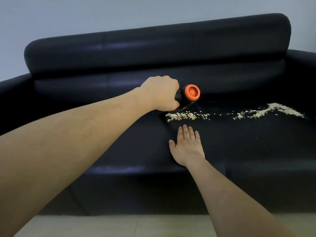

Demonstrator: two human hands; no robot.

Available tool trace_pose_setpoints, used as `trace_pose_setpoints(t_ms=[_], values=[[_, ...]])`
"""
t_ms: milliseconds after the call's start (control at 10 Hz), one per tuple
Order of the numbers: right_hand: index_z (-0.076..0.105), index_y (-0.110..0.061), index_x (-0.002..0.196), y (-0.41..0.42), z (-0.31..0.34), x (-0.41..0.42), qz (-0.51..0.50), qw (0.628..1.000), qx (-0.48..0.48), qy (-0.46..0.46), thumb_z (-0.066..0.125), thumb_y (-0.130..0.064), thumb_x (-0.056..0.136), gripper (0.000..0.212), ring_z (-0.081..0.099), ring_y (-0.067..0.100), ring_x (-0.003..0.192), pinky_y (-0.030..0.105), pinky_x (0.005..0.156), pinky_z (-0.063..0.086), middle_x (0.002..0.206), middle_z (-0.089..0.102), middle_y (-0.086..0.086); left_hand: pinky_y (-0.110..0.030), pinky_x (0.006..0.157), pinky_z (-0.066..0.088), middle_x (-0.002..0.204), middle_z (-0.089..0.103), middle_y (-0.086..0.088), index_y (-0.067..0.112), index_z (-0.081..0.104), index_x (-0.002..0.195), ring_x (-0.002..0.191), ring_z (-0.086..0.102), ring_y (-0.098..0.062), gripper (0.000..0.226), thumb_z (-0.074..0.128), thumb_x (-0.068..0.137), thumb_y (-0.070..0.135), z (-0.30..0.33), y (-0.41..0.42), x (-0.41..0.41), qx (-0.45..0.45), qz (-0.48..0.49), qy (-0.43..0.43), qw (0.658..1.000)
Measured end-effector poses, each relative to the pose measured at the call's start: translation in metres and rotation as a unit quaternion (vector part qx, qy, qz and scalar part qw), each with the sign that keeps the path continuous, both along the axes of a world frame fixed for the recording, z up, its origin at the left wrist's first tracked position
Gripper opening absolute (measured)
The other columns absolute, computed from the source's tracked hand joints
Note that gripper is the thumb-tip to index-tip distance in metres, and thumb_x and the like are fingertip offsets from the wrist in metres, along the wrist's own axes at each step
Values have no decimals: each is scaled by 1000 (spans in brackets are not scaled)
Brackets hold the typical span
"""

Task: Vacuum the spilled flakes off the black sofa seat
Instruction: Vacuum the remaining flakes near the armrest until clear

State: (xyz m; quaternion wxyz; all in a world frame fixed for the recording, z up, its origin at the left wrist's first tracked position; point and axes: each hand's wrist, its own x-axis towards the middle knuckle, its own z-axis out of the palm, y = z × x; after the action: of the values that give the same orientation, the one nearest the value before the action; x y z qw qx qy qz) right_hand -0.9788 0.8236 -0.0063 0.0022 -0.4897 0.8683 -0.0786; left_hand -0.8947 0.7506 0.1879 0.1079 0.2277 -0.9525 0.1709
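My left hand (160, 93) grips the handle of a small black handheld vacuum (187, 96) with an orange vented end cap. Its nozzle touches the left end of a trail of pale flakes (239, 113) that runs rightward across the black sofa seat (248, 142) and thickens into a pile at the far right. My right hand (187, 147) lies flat on the seat with straight fingers, just in front of the trail's left end. The nozzle mouth is dark against the leather and hard to make out.
The sofa's padded backrest (153, 48) rises behind the seat, with an armrest (10, 89) at the left. A pale wall stands behind. Light tiled floor (119, 226) shows below the sofa's front edge.
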Motion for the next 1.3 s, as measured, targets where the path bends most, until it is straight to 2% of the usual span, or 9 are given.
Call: trace_pose_setpoints(t_ms=[1000,1300], values=[[-2,-8,160,-1,-2,-1,0,1000,-6,-1,16,-51,105,73,-8,26,155,45,125,-5,168,-7,10,-34,64,39,72,45,8,21,53,90,75,53,-22,26,61,89,46,-8,-1,-13,2,-18,13,1000],[-4,-8,160,-1,-1,-1,0,1000,2,0,15,-51,105,72,-9,27,155,45,125,-5,168,-8,10,-34,66,39,71,41,9,23,48,87,77,51,-24,27,62,89,46,-4,8,-8,-1,-16,10,1000]])
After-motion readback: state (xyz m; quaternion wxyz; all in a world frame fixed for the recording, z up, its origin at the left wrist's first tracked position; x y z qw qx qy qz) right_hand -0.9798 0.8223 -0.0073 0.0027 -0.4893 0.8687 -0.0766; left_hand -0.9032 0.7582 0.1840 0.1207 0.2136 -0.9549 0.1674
